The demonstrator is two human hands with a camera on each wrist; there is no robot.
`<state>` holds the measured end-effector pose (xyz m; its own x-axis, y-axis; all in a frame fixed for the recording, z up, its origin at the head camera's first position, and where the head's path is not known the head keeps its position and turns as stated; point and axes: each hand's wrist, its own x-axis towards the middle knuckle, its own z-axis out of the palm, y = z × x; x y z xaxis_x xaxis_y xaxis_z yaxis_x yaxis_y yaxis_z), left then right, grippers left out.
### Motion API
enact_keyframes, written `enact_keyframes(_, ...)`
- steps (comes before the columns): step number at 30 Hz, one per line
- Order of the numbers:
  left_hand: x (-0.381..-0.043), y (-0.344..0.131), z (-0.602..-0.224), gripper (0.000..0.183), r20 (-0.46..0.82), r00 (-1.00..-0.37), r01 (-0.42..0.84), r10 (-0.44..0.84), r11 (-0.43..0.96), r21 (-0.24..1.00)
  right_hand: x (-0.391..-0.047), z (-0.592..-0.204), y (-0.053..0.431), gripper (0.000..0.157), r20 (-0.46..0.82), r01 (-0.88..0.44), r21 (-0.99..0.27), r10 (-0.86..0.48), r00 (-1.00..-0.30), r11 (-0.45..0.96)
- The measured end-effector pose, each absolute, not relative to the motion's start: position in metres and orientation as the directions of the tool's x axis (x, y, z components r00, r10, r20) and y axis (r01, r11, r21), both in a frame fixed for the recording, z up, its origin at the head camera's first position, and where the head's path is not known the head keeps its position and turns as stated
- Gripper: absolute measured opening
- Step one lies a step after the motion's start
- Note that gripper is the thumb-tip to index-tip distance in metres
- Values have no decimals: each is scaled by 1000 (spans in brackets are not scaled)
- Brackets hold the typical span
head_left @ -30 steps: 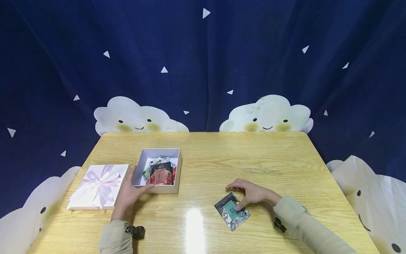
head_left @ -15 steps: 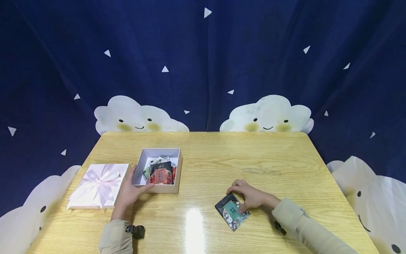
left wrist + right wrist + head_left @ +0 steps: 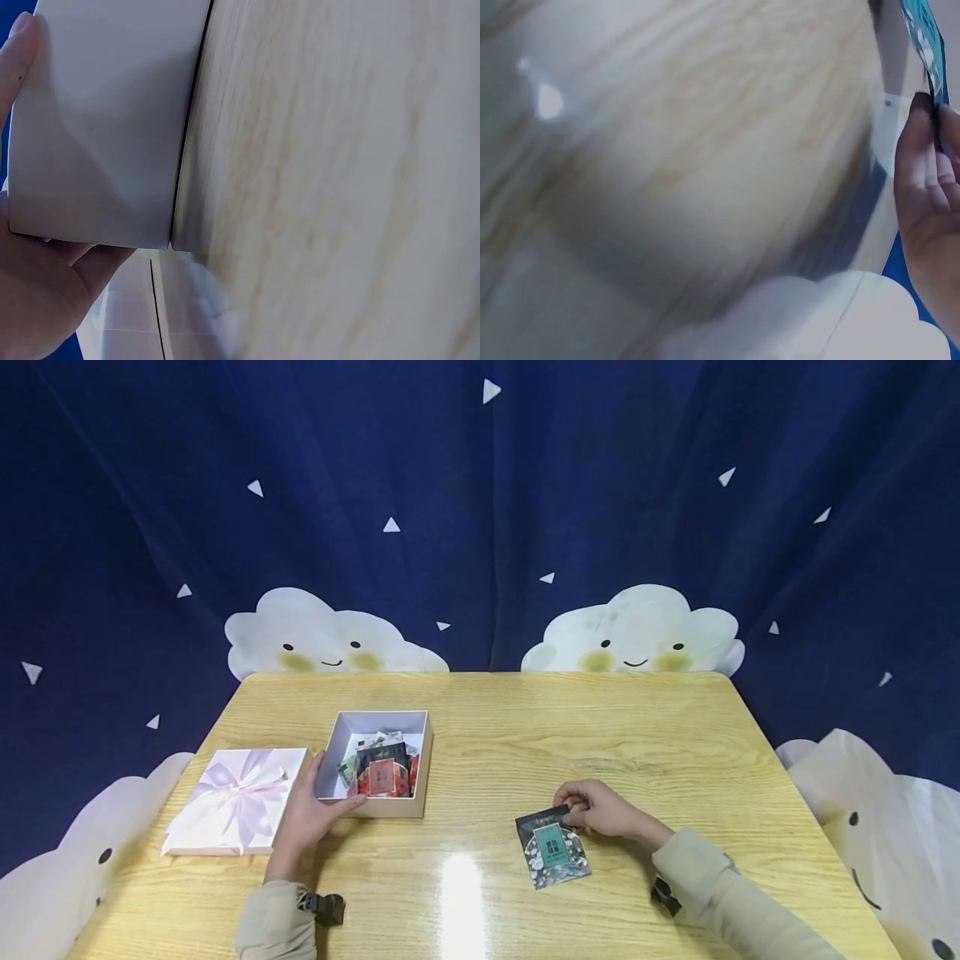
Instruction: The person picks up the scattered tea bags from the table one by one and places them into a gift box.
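Observation:
My right hand (image 3: 604, 811) pinches the top right corner of a black tea-bag-like sachet (image 3: 533, 834) with a green label and a white flower print. In the right wrist view, the sachet (image 3: 928, 46) shows nearly edge-on between thumb and fingers. On the left, my left hand (image 3: 302, 817) grips the near left corner of an open white box (image 3: 401, 807), thumb over its front rim, fingers along its left side. In the left wrist view, the box wall (image 3: 105, 127) fills the upper left. Inside lies a black and red sachet (image 3: 382, 776) over several others, partly hidden.
Left of the box lies a white lid (image 3: 267, 835) topped with a pale ribbon bow (image 3: 238, 789). The wooden table (image 3: 600, 718) carries everything. A dark blue curtain (image 3: 480, 485) with white cloud shapes hangs behind and at both sides.
The right fingers have drawn together on the sachet's corner. The sachet has turned more upright, its top edge now tilted toward the hand. The left hand and box stay put.

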<state>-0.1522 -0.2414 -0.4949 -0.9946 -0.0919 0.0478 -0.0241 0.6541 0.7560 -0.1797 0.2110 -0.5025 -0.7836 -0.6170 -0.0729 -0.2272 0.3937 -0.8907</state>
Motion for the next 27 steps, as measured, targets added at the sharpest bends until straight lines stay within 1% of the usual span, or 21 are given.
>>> enact_keyframes(5,-152,-241,-494,110,44,-994,-31,-97,656,754,-185,-499,208,16,-109,-105,-936,-561,-821,337)
enact_keyframes(10,-152,-240,-493,110,39,-994,-36,-100,650,759,-193,-495,201,19,-112,-48,-959,-530,-841,280)
enact_keyframes(18,-153,-240,-492,110,40,-994,-39,-106,653,756,-206,-486,185,22,-91,-27,-974,-501,-861,223)
enact_keyframes(22,-153,-241,-493,110,43,-994,-37,-105,656,754,-213,-480,172,24,-87,-14,-977,-460,-884,211)
enact_keyframes(27,-151,-242,-496,112,47,-994,-31,-101,656,754,-217,-473,157,26,-71,8,-988,-403,-912,156)
